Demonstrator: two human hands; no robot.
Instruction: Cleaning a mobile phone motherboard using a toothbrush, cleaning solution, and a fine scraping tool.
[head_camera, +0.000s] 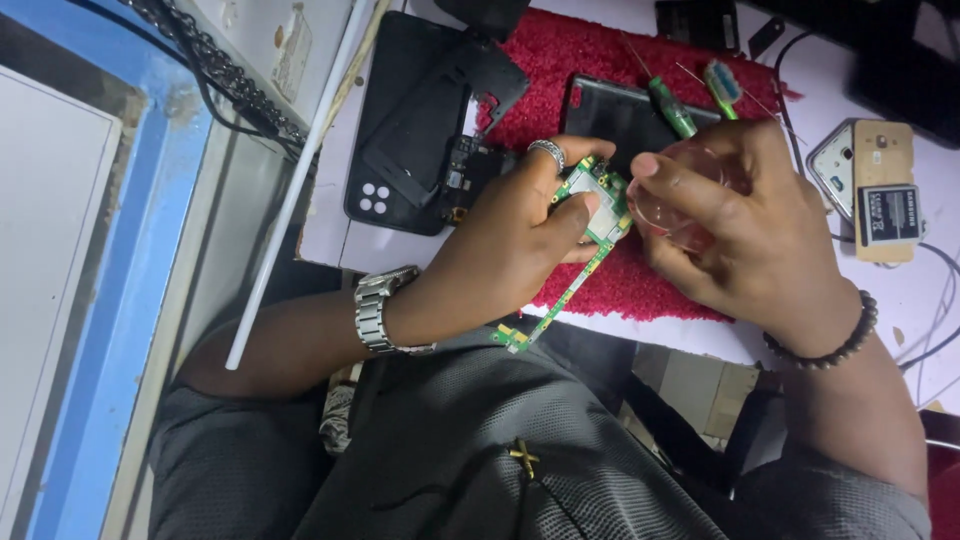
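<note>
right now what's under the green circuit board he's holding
Under the green circuit board lies a red fuzzy mat with a dark phone body on it. The left hand and right hand cover whatever else sits there.

Circuit board over mat (between hands); screwdrivers behind; phone right.
</note>
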